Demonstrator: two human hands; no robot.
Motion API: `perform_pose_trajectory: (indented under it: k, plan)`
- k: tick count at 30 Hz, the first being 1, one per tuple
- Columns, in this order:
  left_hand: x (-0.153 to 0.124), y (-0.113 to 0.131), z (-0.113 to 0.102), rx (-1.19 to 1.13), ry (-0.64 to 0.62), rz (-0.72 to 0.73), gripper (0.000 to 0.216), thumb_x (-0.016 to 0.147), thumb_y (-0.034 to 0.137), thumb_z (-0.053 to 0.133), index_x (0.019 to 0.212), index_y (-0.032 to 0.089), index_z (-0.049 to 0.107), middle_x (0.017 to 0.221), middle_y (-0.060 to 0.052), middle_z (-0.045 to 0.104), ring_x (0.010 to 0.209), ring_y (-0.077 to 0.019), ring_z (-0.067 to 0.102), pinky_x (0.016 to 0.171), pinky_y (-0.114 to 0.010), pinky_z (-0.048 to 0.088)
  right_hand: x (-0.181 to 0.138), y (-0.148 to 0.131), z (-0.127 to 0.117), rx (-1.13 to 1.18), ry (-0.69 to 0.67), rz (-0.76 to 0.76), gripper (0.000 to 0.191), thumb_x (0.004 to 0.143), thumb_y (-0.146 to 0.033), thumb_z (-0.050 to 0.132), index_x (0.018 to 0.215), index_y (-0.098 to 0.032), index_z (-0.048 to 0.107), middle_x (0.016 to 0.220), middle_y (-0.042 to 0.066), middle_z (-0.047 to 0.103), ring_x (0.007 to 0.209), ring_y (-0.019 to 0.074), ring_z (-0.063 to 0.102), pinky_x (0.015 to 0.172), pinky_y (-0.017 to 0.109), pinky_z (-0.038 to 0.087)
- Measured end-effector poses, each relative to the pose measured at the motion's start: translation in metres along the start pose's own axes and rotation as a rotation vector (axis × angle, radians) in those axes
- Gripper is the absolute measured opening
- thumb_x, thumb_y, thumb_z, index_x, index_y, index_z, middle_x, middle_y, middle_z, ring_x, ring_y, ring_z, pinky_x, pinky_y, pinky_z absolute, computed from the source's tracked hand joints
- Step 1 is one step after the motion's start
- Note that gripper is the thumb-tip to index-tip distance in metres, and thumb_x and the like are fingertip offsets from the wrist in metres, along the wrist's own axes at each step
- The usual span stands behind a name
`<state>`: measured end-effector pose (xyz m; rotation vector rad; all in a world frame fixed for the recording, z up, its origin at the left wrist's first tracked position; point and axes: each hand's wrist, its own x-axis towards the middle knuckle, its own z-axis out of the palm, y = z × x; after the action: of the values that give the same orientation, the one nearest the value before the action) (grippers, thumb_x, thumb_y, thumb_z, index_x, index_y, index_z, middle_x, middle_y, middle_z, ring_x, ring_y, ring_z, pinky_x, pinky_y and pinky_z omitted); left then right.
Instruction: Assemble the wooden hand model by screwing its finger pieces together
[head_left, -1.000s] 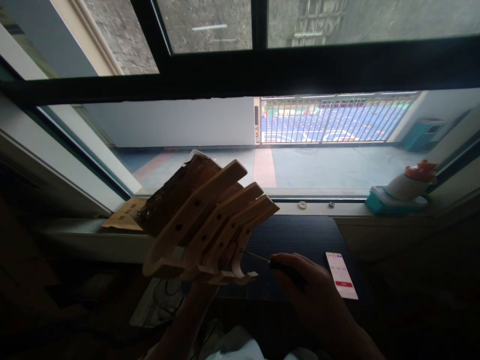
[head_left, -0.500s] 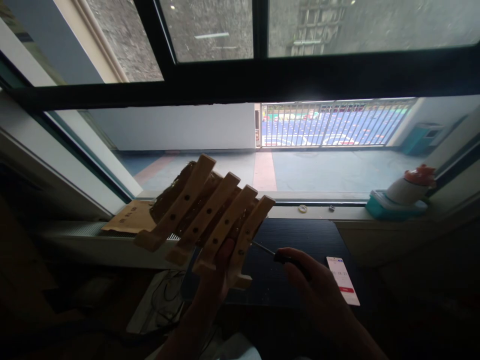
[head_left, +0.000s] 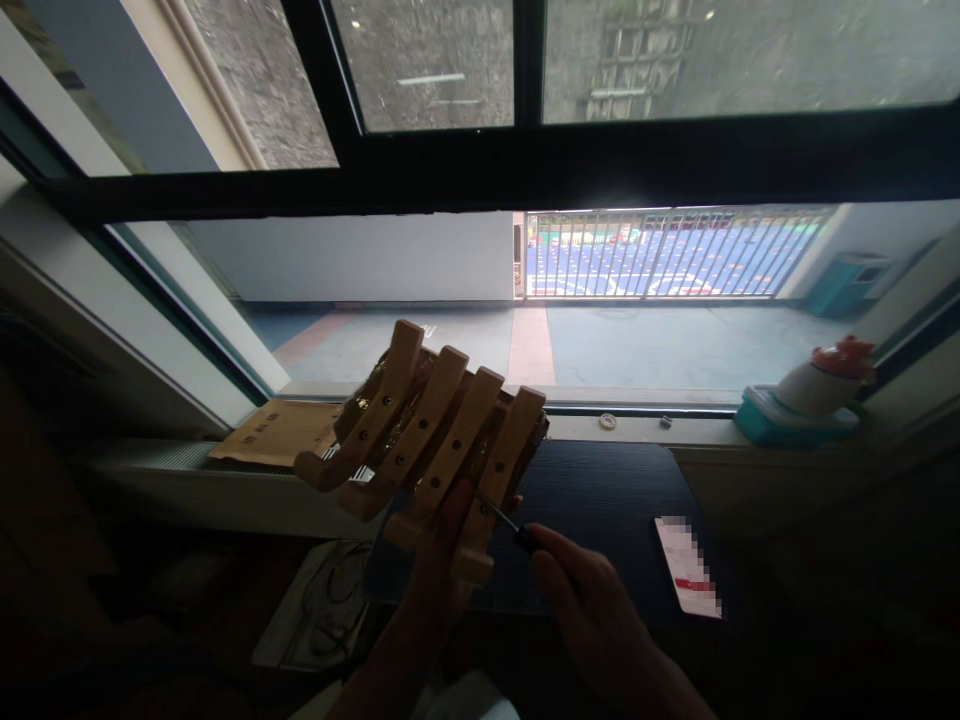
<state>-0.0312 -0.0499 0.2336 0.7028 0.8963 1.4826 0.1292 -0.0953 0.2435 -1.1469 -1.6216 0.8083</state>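
Note:
My left hand (head_left: 444, 540) is closed around the lower right part of a wooden hook rack (head_left: 442, 400), holding it up tilted over the table. Several pale wooden hooks with dark screws or screw holes sit side by side on it, over a dark backing partly covered by shiny, clear wrap. My right hand (head_left: 581, 580) grips a screwdriver (head_left: 529, 540) by its dark handle. The thin metal shaft points up and left across the rightmost hook, close to its lower screw; whether the tip touches the screw I cannot tell. Fingers behind the rack are mostly hidden.
Below the rack stands a dark table (head_left: 600, 480) with a phone (head_left: 686, 570) at its right. Along the windowsill are a tape roll (head_left: 607, 422), a small grey object (head_left: 666, 423) and a teal box (head_left: 787, 415). A brown envelope (head_left: 270, 433) lies at the left.
My right hand and the screwdriver have moved left, bringing the shaft across the rightmost hook. The rack has turned slightly in my left hand, its left end shifting right.

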Motion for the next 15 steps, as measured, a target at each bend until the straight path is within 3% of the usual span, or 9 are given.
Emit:
perform_pose_trajectory:
  k: [2, 6, 10, 15]
  plan:
    - [-0.001, -0.001, 0.000, -0.007, 0.004, -0.021, 0.043, 0.075, 0.043, 0.067, 0.116, 0.031, 0.063, 0.098, -0.003, 0.072, 0.090, -0.0280, 0.069, 0.078, -0.044, 0.059, -0.001, 0.001, 0.001, -0.035, -0.023, -0.016, 0.035, 0.093, -0.038, 0.045, 0.106, -0.017, 0.069, 0.080, 0.006, 0.073, 0.065, 0.0160, 0.066, 0.059, 0.024, 0.054]
    - [-0.004, -0.001, 0.000, 0.042, 0.023, -0.014, 0.044, 0.074, 0.048, 0.066, 0.114, 0.030, 0.064, 0.099, -0.005, 0.072, 0.093, -0.0294, 0.068, 0.077, -0.044, 0.059, -0.001, 0.003, 0.006, -0.043, 0.055, 0.020, 0.035, 0.094, -0.037, 0.042, 0.108, -0.017, 0.067, 0.078, 0.005, 0.070, 0.062, 0.0139, 0.063, 0.054, 0.022, 0.051]
    - [-0.006, 0.001, 0.004, 0.090, -0.030, -0.052, 0.046, 0.073, 0.050, 0.065, 0.114, 0.029, 0.065, 0.094, -0.007, 0.073, 0.088, -0.0301, 0.069, 0.074, -0.045, 0.058, 0.001, 0.000, 0.013, -0.049, -0.020, -0.099, 0.032, 0.095, -0.032, 0.040, 0.103, -0.014, 0.066, 0.066, 0.002, 0.066, 0.052, 0.0114, 0.057, 0.052, 0.022, 0.047]
    - [-0.007, -0.002, 0.007, 0.032, -0.026, -0.002, 0.040, 0.077, 0.051, 0.062, 0.110, 0.030, 0.066, 0.100, -0.006, 0.072, 0.092, -0.0290, 0.067, 0.077, -0.046, 0.058, 0.002, -0.002, 0.014, -0.048, 0.079, -0.047, 0.033, 0.096, -0.032, 0.037, 0.104, -0.016, 0.065, 0.067, 0.002, 0.065, 0.054, 0.0119, 0.057, 0.051, 0.021, 0.046]
